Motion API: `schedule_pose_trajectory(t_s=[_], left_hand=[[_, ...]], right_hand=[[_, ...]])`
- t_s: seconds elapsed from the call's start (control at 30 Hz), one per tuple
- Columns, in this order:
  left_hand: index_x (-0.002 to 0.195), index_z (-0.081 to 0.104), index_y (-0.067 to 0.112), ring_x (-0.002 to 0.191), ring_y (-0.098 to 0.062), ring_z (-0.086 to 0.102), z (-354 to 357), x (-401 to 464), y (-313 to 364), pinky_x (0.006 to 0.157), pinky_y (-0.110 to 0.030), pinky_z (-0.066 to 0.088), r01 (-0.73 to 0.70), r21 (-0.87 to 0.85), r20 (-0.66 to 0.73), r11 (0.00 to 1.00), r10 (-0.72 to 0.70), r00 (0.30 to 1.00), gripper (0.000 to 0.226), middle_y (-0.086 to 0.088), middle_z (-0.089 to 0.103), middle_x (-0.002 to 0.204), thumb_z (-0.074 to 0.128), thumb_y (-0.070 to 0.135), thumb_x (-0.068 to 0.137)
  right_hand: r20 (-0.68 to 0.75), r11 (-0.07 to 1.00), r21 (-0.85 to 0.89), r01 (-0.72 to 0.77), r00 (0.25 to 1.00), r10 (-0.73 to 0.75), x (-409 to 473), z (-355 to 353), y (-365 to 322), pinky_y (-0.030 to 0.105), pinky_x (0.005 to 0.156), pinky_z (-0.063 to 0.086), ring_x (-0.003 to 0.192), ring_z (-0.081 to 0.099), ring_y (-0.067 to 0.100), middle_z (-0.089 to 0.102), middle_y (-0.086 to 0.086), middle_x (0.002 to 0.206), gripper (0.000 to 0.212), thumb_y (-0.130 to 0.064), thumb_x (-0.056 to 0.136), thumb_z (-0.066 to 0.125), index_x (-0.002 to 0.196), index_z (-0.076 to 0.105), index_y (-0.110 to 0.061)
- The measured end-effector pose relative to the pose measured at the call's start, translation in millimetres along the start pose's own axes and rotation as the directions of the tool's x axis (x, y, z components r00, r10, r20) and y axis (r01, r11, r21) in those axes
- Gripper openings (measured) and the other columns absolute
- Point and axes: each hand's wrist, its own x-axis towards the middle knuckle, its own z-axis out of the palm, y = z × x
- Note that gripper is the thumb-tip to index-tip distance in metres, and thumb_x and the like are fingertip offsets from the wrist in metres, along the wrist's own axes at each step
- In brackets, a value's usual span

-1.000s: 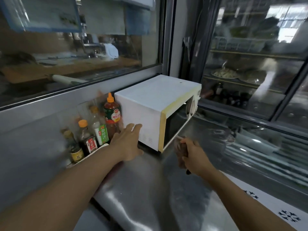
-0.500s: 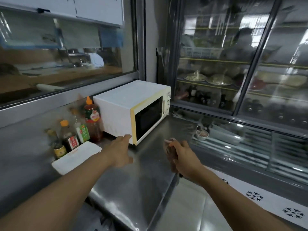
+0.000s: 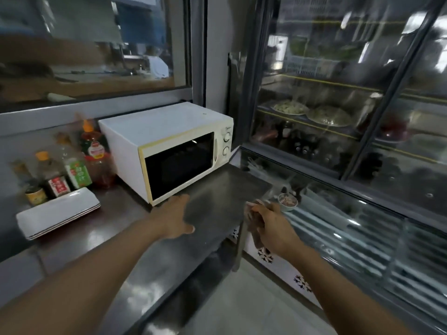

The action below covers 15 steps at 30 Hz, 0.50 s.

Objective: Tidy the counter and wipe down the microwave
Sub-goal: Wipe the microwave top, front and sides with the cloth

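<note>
The microwave (image 3: 169, 151) sits at twelve o'clock on the bench (image 3: 135, 252). Your left hand (image 3: 174, 220) reaches toward it, fingers relaxed; your right hand (image 3: 272, 226) clutches a rag (image 3: 254, 221). Wiping seems next.

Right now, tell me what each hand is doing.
Left hand: open, fingers straight, reaching toward the microwave.
Right hand: closed on a cloth.

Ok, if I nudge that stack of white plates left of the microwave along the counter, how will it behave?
The stack of white plates looks flat, rectangular and rigid, so it should slide rather than roll or tip. The steel counter looks smooth and shiny, so it may slide easily. The plates lie loosely stacked, so the upper ones could shift. They are probably breakable, and the bottles stand close behind.
</note>
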Motion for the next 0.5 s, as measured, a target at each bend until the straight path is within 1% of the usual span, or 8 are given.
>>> schedule_pose_trajectory(t_s=[0.1,0.2,0.27,0.37,0.43,0.5], left_hand=[[0.150,0.005,0.016,0.143,-0.022,0.018,10,22,19,0.114,-0.041,0.025,0.054,0.020,0.020,0.998,-0.055,0.998,0.096,-0.004,0.010,0.158,0.065,0.044,0.081],[0.150,0.007,0.015,0.143,-0.023,0.019,14,51,28,0.114,-0.041,0.024,0.084,0.030,0.019,0.996,-0.085,0.996,0.095,-0.006,0.011,0.158,0.065,0.044,0.081],[0.150,0.008,0.015,0.143,-0.024,0.021,19,73,31,0.114,-0.042,0.024,0.102,0.021,0.027,0.995,-0.103,0.994,0.095,-0.006,0.013,0.157,0.066,0.045,0.081],[0.150,0.008,0.017,0.143,-0.023,0.021,30,107,30,0.115,-0.037,0.024,0.120,0.021,0.030,0.993,-0.121,0.992,0.094,-0.005,0.014,0.157,0.065,0.045,0.080],[0.150,0.010,0.019,0.142,-0.023,0.023,36,134,27,0.114,-0.036,0.025,0.119,0.030,0.014,0.992,-0.119,0.993,0.093,-0.004,0.016,0.156,0.065,0.044,0.080],[0.149,0.014,0.019,0.140,-0.023,0.026,40,162,23,0.113,-0.039,0.026,0.118,0.034,0.007,0.992,-0.118,0.993,0.090,-0.004,0.021,0.155,0.066,0.043,0.079]], right_hand=[[0.023,0.999,0.018,0.030,0.999,-0.030,23,-6,32,0.039,0.090,0.048,0.108,0.054,0.032,0.038,0.014,0.132,0.053,-0.005,0.084,0.050,0.134,0.042,-0.018],[0.005,0.996,0.073,0.048,0.999,-0.048,48,-4,53,0.038,0.086,0.048,0.108,0.054,0.032,0.041,0.014,0.130,0.055,-0.005,0.082,0.054,0.134,0.042,-0.018],[0.015,0.996,0.057,0.067,0.998,-0.068,69,1,65,0.034,0.091,0.044,0.109,0.053,0.030,0.045,0.016,0.127,0.055,-0.005,0.082,0.054,0.135,0.043,-0.016],[0.067,0.997,0.019,0.075,0.995,-0.076,106,12,78,0.027,0.100,0.038,0.114,0.052,0.027,0.047,0.015,0.127,0.056,-0.005,0.083,0.054,0.137,0.044,-0.014],[0.123,0.997,0.021,0.076,0.989,-0.078,134,21,85,0.029,0.100,0.040,0.111,0.054,0.027,0.045,0.013,0.127,0.055,-0.006,0.083,0.056,0.137,0.045,-0.016],[0.139,0.995,0.036,0.089,0.986,-0.093,165,31,91,0.033,0.098,0.043,0.111,0.055,0.028,0.044,0.012,0.126,0.052,-0.004,0.084,0.053,0.134,0.048,-0.017]])
